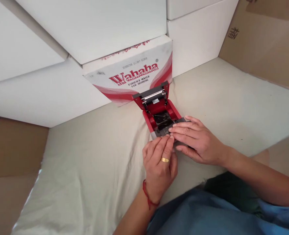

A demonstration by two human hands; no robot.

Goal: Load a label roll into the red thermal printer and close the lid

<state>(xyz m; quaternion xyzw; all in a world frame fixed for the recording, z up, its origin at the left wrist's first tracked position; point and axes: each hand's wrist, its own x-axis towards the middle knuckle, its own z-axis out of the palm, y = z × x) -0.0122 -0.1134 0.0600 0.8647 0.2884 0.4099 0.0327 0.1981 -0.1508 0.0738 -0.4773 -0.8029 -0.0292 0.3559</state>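
A small red and dark grey device, its kind uncertain but resembling a label printer, stands on the cloth with its hinged lid tilted up. A bright metal bar crosses the lid's inner side. Shiny black material shows inside the red body. My left hand, with a gold ring and a red string bracelet, has its fingers bent and pressed together at the device's near edge. From the right, my right hand lies over the near grey end, fingers stretched across the top, thumb lower down. Both hands partly hide that end.
Just behind the device stands a white and red Wahaha water carton. White boxes or panels rise along the back. Brown cardboard stands at the right and at the left. The pale cloth has wrinkles to the left.
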